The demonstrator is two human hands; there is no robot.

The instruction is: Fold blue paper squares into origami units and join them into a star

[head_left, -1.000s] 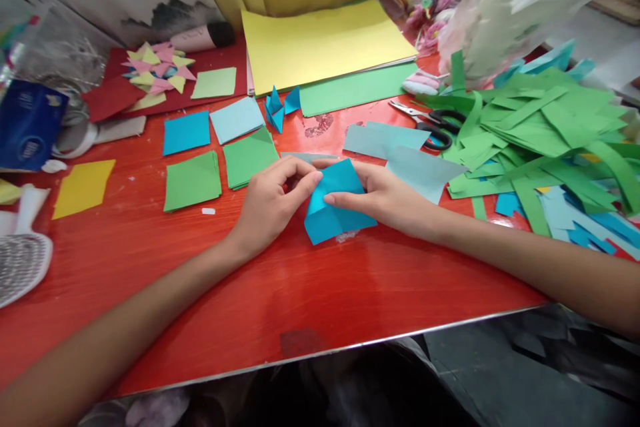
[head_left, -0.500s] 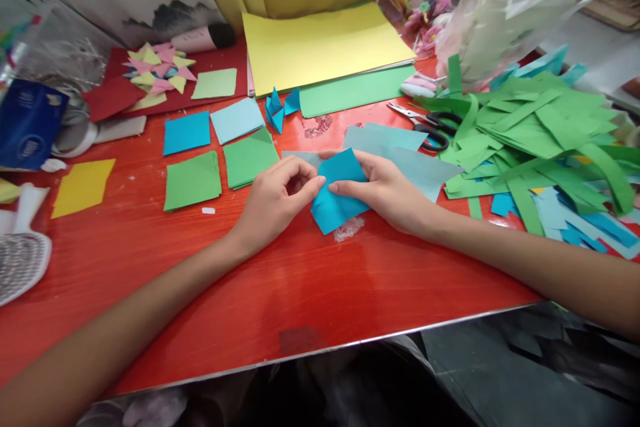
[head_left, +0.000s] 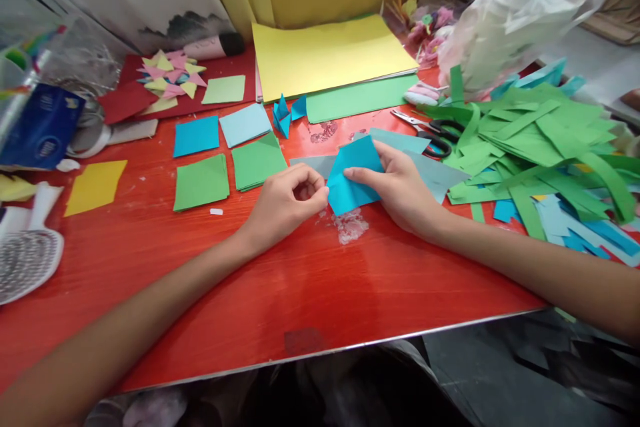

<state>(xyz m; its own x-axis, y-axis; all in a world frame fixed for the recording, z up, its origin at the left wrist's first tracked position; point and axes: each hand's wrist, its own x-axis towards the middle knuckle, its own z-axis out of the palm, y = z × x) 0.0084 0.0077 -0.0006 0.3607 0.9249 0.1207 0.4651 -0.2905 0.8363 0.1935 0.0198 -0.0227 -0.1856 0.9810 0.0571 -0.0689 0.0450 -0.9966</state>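
Note:
A blue square of paper is held up over the table, its left side bent so that it shows slanted edges. My right hand grips it from the right, thumb on the front face and fingers behind. At the paper's left corner, the thumb and forefinger of my left hand are pinched together on the edge. Behind the hands stands a small folded blue paper piece. Stacks of green squares, pale blue squares and a darker blue square lie to the left.
Black-handled scissors lie right of centre, beside a heap of green paper strips. Large yellow sheets rest at the back. A yellow square and a white hairbrush are at the left. The red table ends in front.
The blue paper has moved slightly right and up and been turned, its left side now bent. Both hands still hold it; the whole view has shifted a little.

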